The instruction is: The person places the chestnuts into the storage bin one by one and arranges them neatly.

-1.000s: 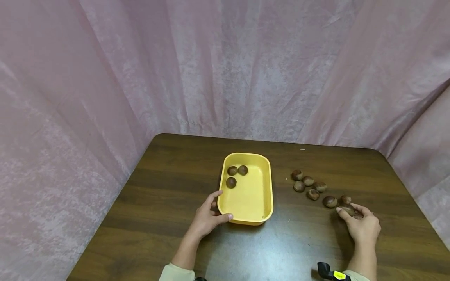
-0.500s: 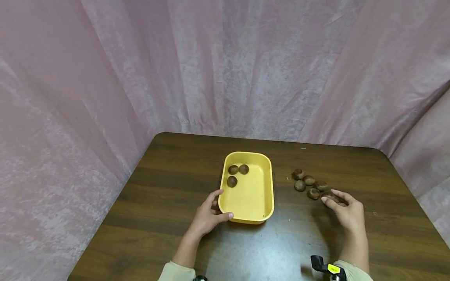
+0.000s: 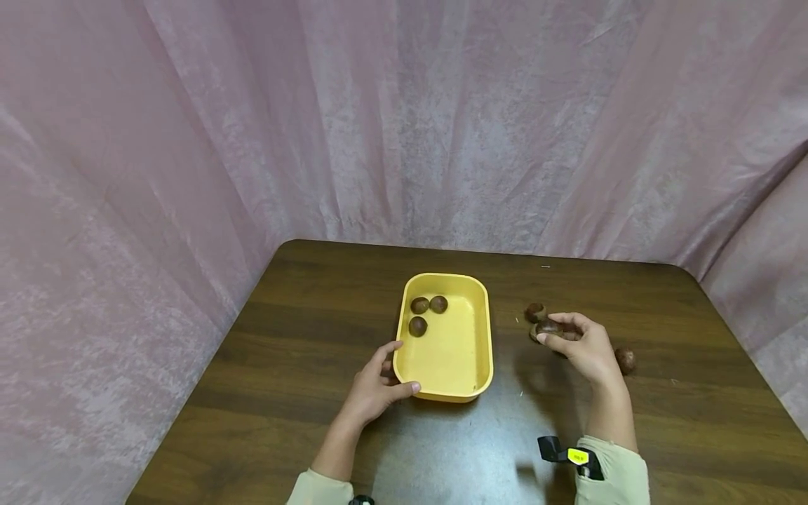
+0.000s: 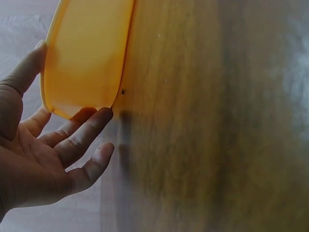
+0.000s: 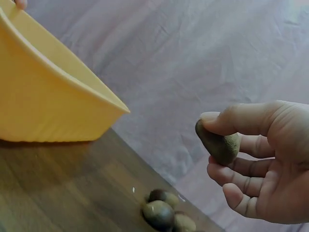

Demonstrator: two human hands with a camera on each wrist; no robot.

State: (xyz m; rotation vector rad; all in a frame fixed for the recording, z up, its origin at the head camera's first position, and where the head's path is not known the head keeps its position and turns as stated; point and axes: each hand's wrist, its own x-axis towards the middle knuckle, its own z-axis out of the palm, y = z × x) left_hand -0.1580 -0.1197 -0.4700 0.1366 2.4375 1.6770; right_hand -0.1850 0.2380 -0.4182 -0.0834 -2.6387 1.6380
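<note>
My right hand (image 3: 587, 351) pinches a brown chestnut (image 5: 219, 144) between thumb and fingers, raised above the table. Below it lie loose chestnuts (image 5: 158, 215) on the wood; in the head view the hand covers some of them. One chestnut (image 3: 625, 360) sits apart, right of the wrist. My left hand (image 3: 372, 389) holds the near left corner of a yellow plastic tray (image 3: 482, 337), thumb at the near rim and fingers along the left wall. Three chestnuts (image 3: 418, 326) rest inside the tray, toward its far left.
The brown wooden table (image 3: 303, 315) bears everything. Pink velvety curtains (image 3: 404, 140) hang behind it and at both sides. Small pale scraps (image 3: 546, 266) dot the tabletop. A black wrist mount (image 3: 571, 452) with a yellow label is on the right sleeve.
My right hand has moved left and away from me, from the right-hand chestnuts, and now carries a chestnut clear of the table. The left hand and the tray hold nearly still.
</note>
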